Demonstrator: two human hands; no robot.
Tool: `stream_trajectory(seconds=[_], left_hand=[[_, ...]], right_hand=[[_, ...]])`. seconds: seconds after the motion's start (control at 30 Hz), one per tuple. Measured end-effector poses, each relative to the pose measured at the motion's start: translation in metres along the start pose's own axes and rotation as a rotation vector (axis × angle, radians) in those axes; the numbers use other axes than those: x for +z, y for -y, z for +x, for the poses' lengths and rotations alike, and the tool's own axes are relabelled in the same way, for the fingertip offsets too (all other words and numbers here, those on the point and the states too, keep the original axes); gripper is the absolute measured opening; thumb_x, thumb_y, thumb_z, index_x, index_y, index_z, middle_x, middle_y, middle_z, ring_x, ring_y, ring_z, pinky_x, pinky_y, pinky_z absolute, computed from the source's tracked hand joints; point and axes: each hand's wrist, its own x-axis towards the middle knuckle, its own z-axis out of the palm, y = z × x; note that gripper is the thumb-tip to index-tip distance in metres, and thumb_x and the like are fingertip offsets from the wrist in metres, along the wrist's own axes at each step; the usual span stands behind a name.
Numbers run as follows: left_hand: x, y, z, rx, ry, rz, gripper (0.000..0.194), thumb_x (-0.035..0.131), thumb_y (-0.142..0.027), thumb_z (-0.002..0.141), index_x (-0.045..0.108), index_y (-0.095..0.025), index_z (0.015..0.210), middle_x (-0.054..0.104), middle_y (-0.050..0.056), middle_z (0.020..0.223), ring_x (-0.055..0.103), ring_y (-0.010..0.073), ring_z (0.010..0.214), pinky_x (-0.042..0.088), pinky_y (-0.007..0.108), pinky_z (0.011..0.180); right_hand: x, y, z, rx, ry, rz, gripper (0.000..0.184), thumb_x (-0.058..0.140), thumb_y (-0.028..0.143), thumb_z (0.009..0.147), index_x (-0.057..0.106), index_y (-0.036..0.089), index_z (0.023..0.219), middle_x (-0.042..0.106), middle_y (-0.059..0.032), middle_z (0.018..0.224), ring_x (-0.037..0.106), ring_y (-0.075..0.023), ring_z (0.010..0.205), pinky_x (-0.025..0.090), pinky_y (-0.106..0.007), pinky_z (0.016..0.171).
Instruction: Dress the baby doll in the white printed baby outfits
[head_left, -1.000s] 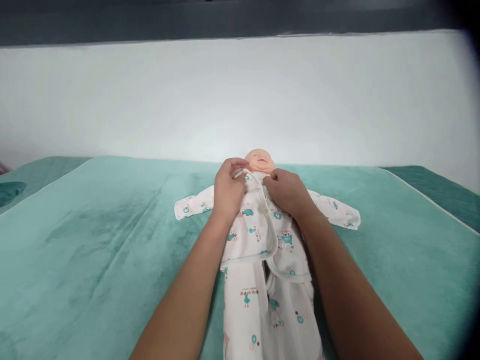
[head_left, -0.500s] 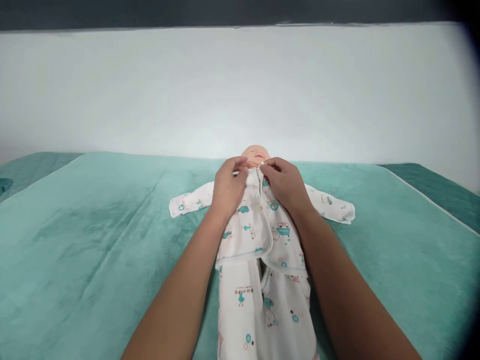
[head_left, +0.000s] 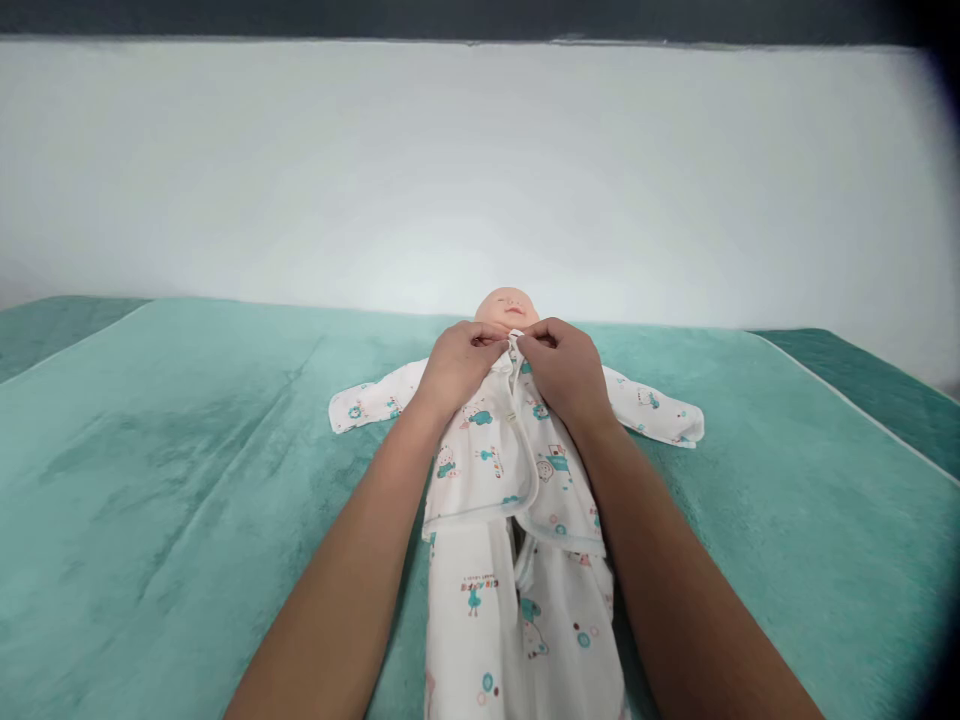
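A baby doll [head_left: 507,305] lies on its back with its head away from me. It wears a white baby jacket [head_left: 487,470] printed with teal animals, its sleeves spread to both sides, over matching white pants [head_left: 469,640]. At the neckline my left hand [head_left: 465,365] pinches the left side of the jacket's collar. Close beside it my right hand [head_left: 561,365] pinches the right side, the fingertips of both hands nearly meeting under the doll's chin. Lower down, the jacket's front edges overlap. What lies between the fingertips is partly hidden.
A teal plush blanket [head_left: 202,450] with some creases lies under the doll. Darker teal cloth [head_left: 862,370] shows past its edges at both sides. Behind it rises a white wall [head_left: 480,180] with a dark band [head_left: 450,20] along the top.
My left hand has moved right to the collar, its fingers closing on the fabric. Both hands are now nearer each other at the neckline. The view has shifted slightly.
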Motion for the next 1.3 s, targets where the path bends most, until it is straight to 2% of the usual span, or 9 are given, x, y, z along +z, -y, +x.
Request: stream_trajectory(seconds=[0.23,0.47,0.63,0.87,1.07,1.3], left_hand=[[0.001,0.007,0.001,-0.028,-0.038,-0.097,0.01,0.068,-0.026,0.078,0.069,-0.017,0.08,0.071,0.003,0.082,0.057,0.0114,0.068,0.045,0.025,0.068],[0.002,-0.002,-0.004,-0.108,-0.066,-0.247,0.009,0.07,-0.023,0.076,0.069,-0.015,0.08,0.063,0.0,0.071,0.046,0.0069,0.055,0.036,0.022,0.054],[0.001,-0.005,-0.006,-0.137,-0.082,-0.263,0.008,0.071,-0.021,0.075,0.067,-0.015,0.08,0.061,-0.001,0.067,0.041,0.0058,0.05,0.032,0.022,0.049],[0.001,-0.002,-0.005,-0.13,-0.092,-0.246,0.014,0.073,-0.025,0.074,0.063,-0.016,0.078,0.062,-0.001,0.067,0.045,0.0075,0.052,0.033,0.022,0.05],[0.001,0.004,-0.004,-0.047,-0.067,-0.188,0.015,0.071,-0.028,0.076,0.06,-0.018,0.078,0.065,0.0,0.071,0.05,0.0091,0.055,0.035,0.023,0.05],[0.0,0.001,-0.005,0.046,-0.064,-0.004,0.002,0.061,-0.021,0.082,0.063,-0.02,0.083,0.07,0.0,0.08,0.06,0.0123,0.069,0.046,0.025,0.067]], right_hand=[[0.0,0.0,-0.001,-0.07,0.036,-0.006,0.008,0.058,0.023,0.076,0.062,0.02,0.07,0.061,0.0023,0.068,0.05,-0.0147,0.066,0.038,-0.028,0.066],[-0.003,-0.005,0.0,-0.098,0.093,0.075,0.007,0.061,0.026,0.077,0.066,0.02,0.074,0.063,0.0021,0.073,0.052,-0.014,0.068,0.04,-0.028,0.069],[-0.007,-0.009,0.001,-0.135,0.145,0.139,0.009,0.064,0.028,0.078,0.069,0.02,0.077,0.065,0.0009,0.076,0.054,-0.0143,0.071,0.042,-0.028,0.07],[-0.008,-0.015,0.004,-0.195,0.184,0.205,0.01,0.067,0.027,0.078,0.073,0.02,0.082,0.069,0.0002,0.082,0.06,-0.0149,0.075,0.045,-0.029,0.073],[-0.008,-0.015,0.003,-0.204,0.184,0.223,0.01,0.069,0.026,0.076,0.075,0.02,0.082,0.072,-0.0004,0.084,0.063,-0.0159,0.078,0.047,-0.03,0.076],[-0.009,-0.009,0.002,-0.157,0.21,0.171,0.009,0.069,0.025,0.075,0.075,0.02,0.078,0.073,-0.0011,0.083,0.064,-0.017,0.079,0.047,-0.031,0.076]])
